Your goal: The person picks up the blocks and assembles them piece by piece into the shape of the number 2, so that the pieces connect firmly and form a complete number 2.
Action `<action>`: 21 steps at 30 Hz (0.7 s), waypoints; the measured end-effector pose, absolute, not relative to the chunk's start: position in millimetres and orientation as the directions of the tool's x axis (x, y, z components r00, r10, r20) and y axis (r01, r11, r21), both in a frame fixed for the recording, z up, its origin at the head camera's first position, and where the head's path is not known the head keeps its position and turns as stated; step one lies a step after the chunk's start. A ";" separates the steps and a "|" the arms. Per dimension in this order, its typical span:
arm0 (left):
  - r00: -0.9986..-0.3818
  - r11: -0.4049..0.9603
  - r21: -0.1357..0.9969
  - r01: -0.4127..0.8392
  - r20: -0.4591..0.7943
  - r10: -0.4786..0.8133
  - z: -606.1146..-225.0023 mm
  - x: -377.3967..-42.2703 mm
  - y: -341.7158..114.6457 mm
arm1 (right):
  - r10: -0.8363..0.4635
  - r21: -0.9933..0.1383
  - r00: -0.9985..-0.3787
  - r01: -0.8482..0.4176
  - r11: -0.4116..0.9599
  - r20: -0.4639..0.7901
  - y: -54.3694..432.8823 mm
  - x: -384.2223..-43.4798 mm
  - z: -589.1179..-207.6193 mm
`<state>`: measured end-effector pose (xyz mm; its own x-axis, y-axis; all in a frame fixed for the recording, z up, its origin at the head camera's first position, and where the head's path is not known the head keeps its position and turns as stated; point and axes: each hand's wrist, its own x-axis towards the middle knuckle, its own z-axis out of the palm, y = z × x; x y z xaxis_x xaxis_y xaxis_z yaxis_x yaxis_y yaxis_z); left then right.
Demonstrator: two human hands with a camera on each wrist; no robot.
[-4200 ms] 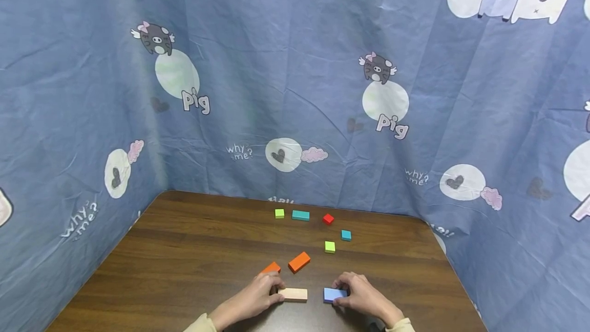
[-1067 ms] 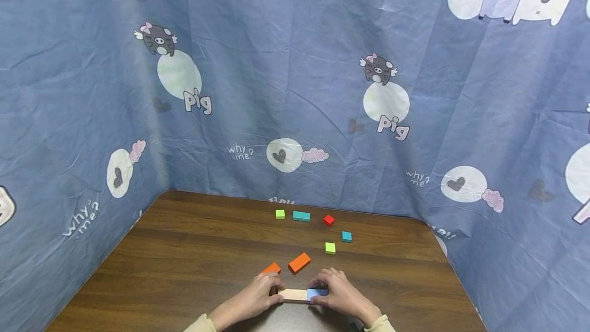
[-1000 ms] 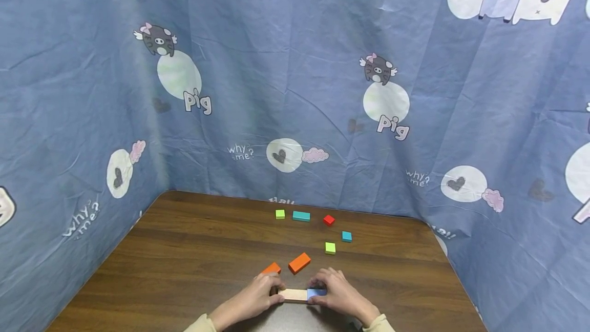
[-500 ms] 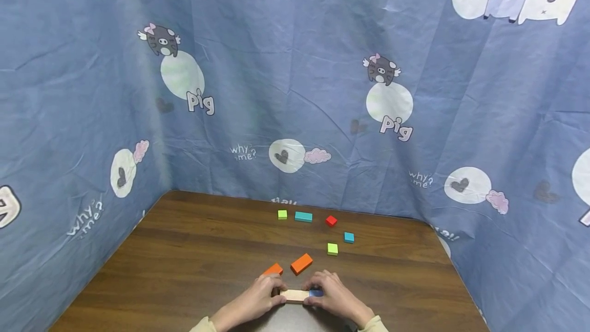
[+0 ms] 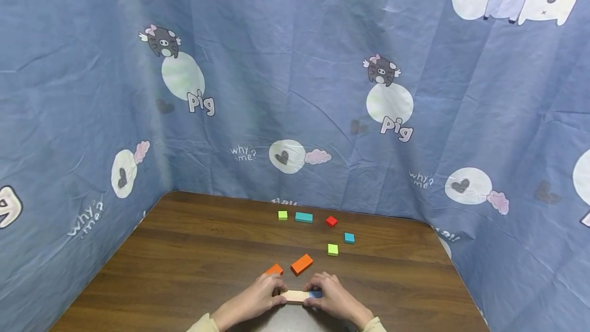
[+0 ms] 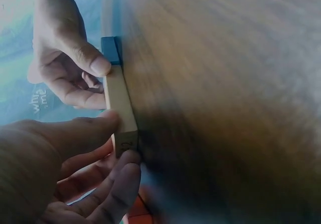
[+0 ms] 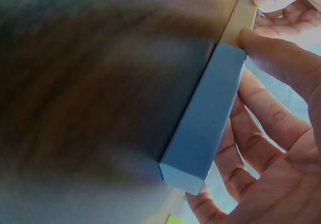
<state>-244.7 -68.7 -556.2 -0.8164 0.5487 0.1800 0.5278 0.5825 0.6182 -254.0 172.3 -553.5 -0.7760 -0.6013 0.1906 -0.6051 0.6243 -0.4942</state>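
The wooden block (image 5: 295, 296) lies on the table before you, end to end with the blue block (image 7: 205, 119), the two apparently touching. Your left hand (image 5: 260, 295) pinches the wooden block's outer end; your right hand (image 5: 333, 297) has thumb and fingers closed about its other end, right at the joint. You seem to be squaring the pair into one straight row. The next move probably calls for even, light pressure along both sides, then a careful release that doesn't skew the joint. Just beyond, two orange blocks (image 5: 301, 264) lie near your left fingers; five smaller or thinner pieces (image 5: 333, 250) sit farther back on the table (image 5: 207, 245).
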 end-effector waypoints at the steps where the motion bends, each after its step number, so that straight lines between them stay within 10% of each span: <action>1: -0.815 0.589 0.609 0.531 0.179 0.551 -555.8 -245.0 -68.3 | -0.600 -0.494 -0.777 -0.604 0.625 0.191 172.4 -254.0 -553.8; 21: -0.794 0.530 0.603 0.596 0.345 0.501 -537.4 -253.1 -77.7 | -0.598 -0.492 -0.786 -0.586 0.644 0.153 174.0 -253.9 -552.7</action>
<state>-253.1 -77.7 -537.4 -0.7937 0.5013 0.3446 0.5965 0.5302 0.6026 -253.9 174.0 -552.7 -0.7864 -0.5983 0.1535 -0.5860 0.6442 -0.4916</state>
